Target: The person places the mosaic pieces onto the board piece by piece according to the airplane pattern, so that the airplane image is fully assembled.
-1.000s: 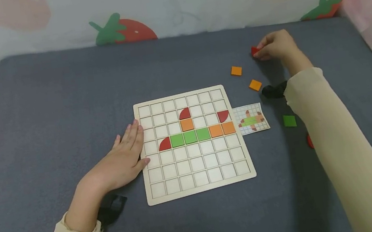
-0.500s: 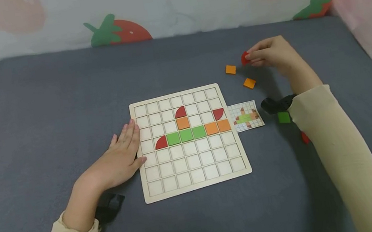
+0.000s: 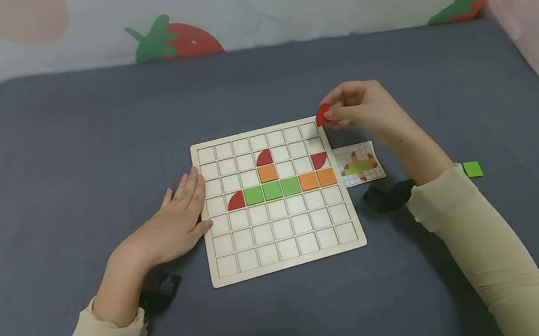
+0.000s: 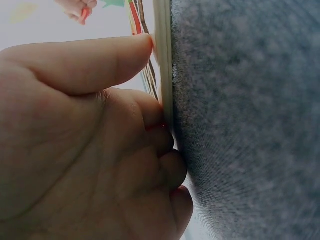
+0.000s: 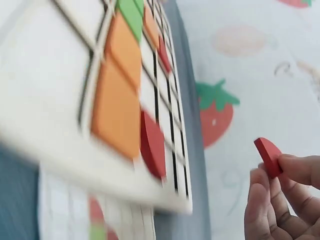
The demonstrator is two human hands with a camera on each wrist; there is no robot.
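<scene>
A pale wooden grid board (image 3: 289, 268) lies on the dark cloth. My left hand (image 3: 178, 222) rests flat along its left edge, fingers straight, fingertips and thumb tip over the rim; the left wrist view shows the thumb (image 4: 110, 62) at the board's side. My right hand (image 3: 359, 105) pinches a red quarter-circle tile (image 3: 322, 116) above the board's far right corner. In the right wrist view the red tile (image 5: 269, 156) stands tilted between thumb and fingers. Set in the grid are three green squares (image 3: 272, 191), three orange squares (image 3: 267, 173) and three red quarter-circles (image 3: 264, 158).
A printed pattern card (image 3: 360, 164) sticks out past the board's right edge. One loose green tile (image 3: 472, 169) lies right of the right sleeve (image 3: 472, 230). Black wrist straps (image 3: 389, 196) hang at both wrists. A strawberry-print sheet (image 3: 302, 0) stands behind the table.
My right hand has carried the red tile left and nearer, to the board's corner. Loose orange tiles are now out of sight; a green tile shows beside the sleeve. My left hand stays put.
</scene>
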